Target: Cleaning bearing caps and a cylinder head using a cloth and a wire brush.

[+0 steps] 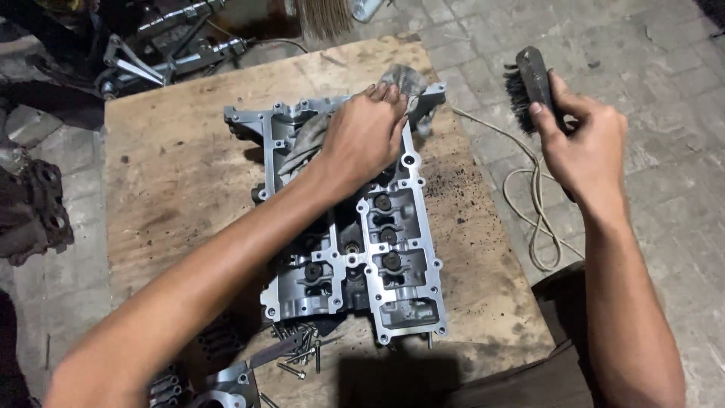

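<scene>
Loose bolts nearest; left hand presses rag on cylinder head — right hand grips brush.

I log: silver-grey cylinder head, grey rag, black-bristled brush, tan plywood board speckled with dark grit, cream cord.

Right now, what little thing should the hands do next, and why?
Probably slide the left hand and its grey rag along the metal engine part. The rag covers only the far end, and black grit lies on the wooden board. The right hand holds the brush off to the side.
</scene>
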